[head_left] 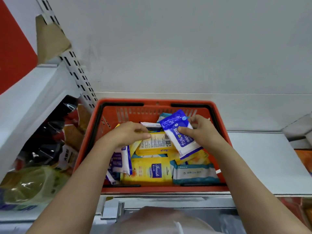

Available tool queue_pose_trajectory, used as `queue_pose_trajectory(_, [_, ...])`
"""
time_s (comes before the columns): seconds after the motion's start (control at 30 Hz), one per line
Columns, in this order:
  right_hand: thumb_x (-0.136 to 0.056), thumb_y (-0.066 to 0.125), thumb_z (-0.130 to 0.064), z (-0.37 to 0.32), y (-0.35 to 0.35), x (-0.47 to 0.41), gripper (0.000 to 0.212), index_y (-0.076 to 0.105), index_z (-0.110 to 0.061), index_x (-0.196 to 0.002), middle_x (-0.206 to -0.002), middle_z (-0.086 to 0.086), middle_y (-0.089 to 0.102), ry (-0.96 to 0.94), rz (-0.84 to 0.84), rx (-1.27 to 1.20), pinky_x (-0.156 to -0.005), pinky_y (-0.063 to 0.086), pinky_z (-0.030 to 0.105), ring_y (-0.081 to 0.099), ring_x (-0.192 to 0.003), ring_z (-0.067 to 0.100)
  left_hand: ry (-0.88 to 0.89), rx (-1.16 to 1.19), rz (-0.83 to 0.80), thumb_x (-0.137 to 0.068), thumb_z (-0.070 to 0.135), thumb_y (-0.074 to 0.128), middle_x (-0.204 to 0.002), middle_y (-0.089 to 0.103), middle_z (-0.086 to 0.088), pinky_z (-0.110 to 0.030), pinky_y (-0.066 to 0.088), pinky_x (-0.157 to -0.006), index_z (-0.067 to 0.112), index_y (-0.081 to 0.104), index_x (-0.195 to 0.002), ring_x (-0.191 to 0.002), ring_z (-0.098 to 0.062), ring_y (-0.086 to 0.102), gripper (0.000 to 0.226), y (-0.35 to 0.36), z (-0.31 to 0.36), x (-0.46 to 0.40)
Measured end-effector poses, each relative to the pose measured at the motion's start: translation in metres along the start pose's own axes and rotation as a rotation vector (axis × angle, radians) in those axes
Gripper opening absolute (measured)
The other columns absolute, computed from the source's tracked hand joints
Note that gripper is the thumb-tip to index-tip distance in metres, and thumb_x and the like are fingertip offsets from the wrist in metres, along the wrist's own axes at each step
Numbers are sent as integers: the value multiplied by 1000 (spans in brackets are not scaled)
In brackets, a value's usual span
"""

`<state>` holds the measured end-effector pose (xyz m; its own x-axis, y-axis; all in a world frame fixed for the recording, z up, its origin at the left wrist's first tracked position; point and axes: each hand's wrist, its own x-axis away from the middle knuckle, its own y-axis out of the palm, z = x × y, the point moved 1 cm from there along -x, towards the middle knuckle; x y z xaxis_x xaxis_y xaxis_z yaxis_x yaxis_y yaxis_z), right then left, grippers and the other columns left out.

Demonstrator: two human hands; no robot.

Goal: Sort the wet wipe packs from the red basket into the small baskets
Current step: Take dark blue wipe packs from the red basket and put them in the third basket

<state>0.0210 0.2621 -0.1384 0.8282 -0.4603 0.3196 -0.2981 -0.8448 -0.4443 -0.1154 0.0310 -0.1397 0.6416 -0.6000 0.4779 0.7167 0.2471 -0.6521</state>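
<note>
Over the far right corner of the red basket (219, 144), right hand (201, 130) lifting a blue-and-white wipe pack (179, 132), thumb across the printed face and fingers (196, 119) curled behind its top edge, pack tilted and raised above the pile. Toward the far left of the basket, left hand (130, 133) palm down, fingers bent onto the upper edge of a yellow pack (156, 142) lying label side up; whether actually pinching it or only pressing on it, hard to tell. Step in hand, by the look of it: picking out of the pile, early on, with the basket mostly full. Next move calls for carrying the blue pack clear of the rim to a matching small basket; none of those visible, so destination unknown. Count inside, as far as visible: two blue-and-white packs, the held one and another at the left wall (120, 160); three yellow packs or so, including one along the near edge (146, 171); one teal-and-grey pack at the near right corner (194, 173); more teal and white edges at the far wall, partly hidden and not countable. Basket resting on a white shelf (263, 159).
</note>
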Motion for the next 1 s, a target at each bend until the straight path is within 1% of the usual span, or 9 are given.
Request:
queue_pose_trajectory(0.2, [-76, 84, -33, -9, 28, -8, 38, 55, -22, -96, -90, 2, 75, -7, -112, -21, -66, 62, 40, 75, -70, 16, -124, -35, 50, -73, 53, 78, -117, 61, 7, -36, 49, -94, 32, 66, -103, -109, -12, 57, 39, -8, -33, 26])
queue_pose_trajectory(0.33, [-76, 84, -32, -14, 37, -9, 37, 55, -20, -96, -87, 1, 75, -17, -143, -16, -56, 58, 31, 74, -67, 14, -210, 26, -129, -76, 30, 83, -133, 57, 2, -40, 45, -106, 22, 60, -125, -124, -16, 53, 55, -5, -47, 38])
queue_pose_trajectory(0.43, [-77, 83, -32, -17, 44, -7, 37, 54, -20, -96, -85, 0, 75, -9, -172, -43, -53, 56, 28, 74, -68, 14, -223, -18, -159, -80, 20, 80, -126, 60, 3, -39, 44, -105, 20, 58, -131, -120, -17, 55, 55, -8, -47, 37])
queue_pose_trajectory(0.53, [-77, 83, -31, -19, 44, -4, 36, 54, -19, -96, -82, 1, 76, 9, -194, -92, -52, 56, 28, 75, -68, 17, -186, -120, -109, -81, 24, 79, -106, 64, 3, -32, 49, -84, 24, 66, -99, -95, -14, 60, 22, -10, -45, 37])
queue_pose_trajectory(0.6, [-77, 83, -29, -18, 41, -1, 36, 55, -18, -97, -85, 2, 77, 21, -196, -152, -49, 54, 26, 75, -69, 19, -95, -101, -3, -80, 31, 79, -82, 61, 5, -29, 43, -65, 25, 58, -76, -74, -12, 56, 22, -9, -38, 37])
queue_pose_trajectory(0.67, [-79, 82, -25, -19, 36, 3, 35, 58, -14, -101, -87, 4, 77, 23, -180, -242, -50, 55, 26, 75, -72, 21, 6, 94, 128, -82, 33, 77, -67, 56, -1, -36, 42, -59, 18, 54, -71, -61, -20, 53, 30, -9, -28, 35])
queue_pose_trajectory(0.77, [-81, 79, -17, -19, 29, 12, 36, 60, -8, -111, -92, 6, 77, -10, -123, -388, -58, 58, 30, 75, -79, 24, 47, 496, 300, -88, 28, 71, -82, 72, -16, -55, 54, -70, 6, 57, -88, -74, -34, 70, 27, -11, -9, 29])
queue_pose_trajectory(0.87, [-80, 79, -20, -21, 19, 27, 36, 63, -10, -110, -97, 6, 77, -28, -39, -481, -61, 58, 28, 75, -84, 23, 62, 660, 481, -88, 24, 72, -87, 73, -13, -43, 58, -67, 9, 58, -88, -71, -20, 71, 20, -7, 4, 19])
queue_pose_trajectory(1.0, [-73, 81, -28, -22, 10, 51, 42, 63, -11, -106, -94, 6, 77, -41, 115, -556, -62, 58, 28, 75, -84, 23, 120, 883, 500, -83, 13, 76, -92, 74, -4, -32, 59, -62, 17, 58, -101, -77, -14, 74, 26, 2, 23, 10])
